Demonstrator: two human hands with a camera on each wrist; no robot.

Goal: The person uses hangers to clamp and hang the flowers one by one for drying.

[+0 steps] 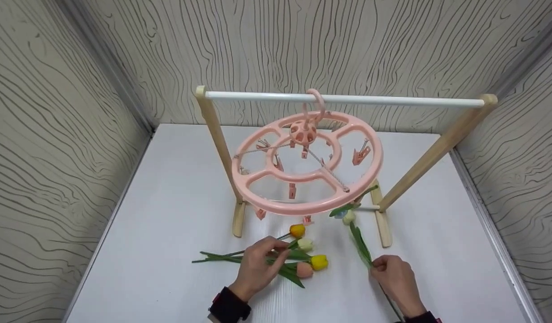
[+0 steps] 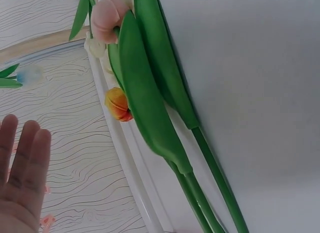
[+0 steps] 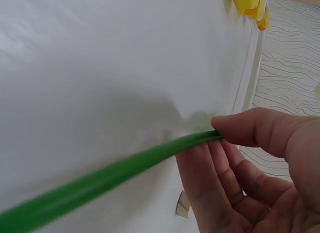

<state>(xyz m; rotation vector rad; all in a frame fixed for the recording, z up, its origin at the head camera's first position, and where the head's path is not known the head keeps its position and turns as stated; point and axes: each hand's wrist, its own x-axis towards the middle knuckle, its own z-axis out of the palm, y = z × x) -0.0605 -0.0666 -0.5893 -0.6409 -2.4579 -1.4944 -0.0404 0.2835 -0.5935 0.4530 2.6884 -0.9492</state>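
My right hand (image 1: 395, 278) pinches the green stem (image 3: 115, 175) of a white tulip (image 1: 348, 217) between thumb and fingertips. Its bloom points away from me, toward the rack. Over a small pile of tulips my left hand (image 1: 260, 267) hovers with thumb and index finger apart; in the left wrist view its fingers (image 2: 35, 165) are straight. The pile has an orange-yellow tulip (image 1: 297, 231), a white tulip (image 1: 305, 244), a yellow tulip (image 1: 319, 262) and a pink tulip (image 1: 304, 269), their stems pointing left.
A round pink clip hanger (image 1: 282, 207) hangs by its hook from the white bar (image 1: 401, 101) of a wooden rack (image 1: 437, 150). Small pink clips (image 1: 292, 190) dangle below it. A pale blue tulip (image 2: 30, 75) hangs near its right front edge. Patterned panels (image 1: 258, 54) surround the white table (image 1: 155, 215).
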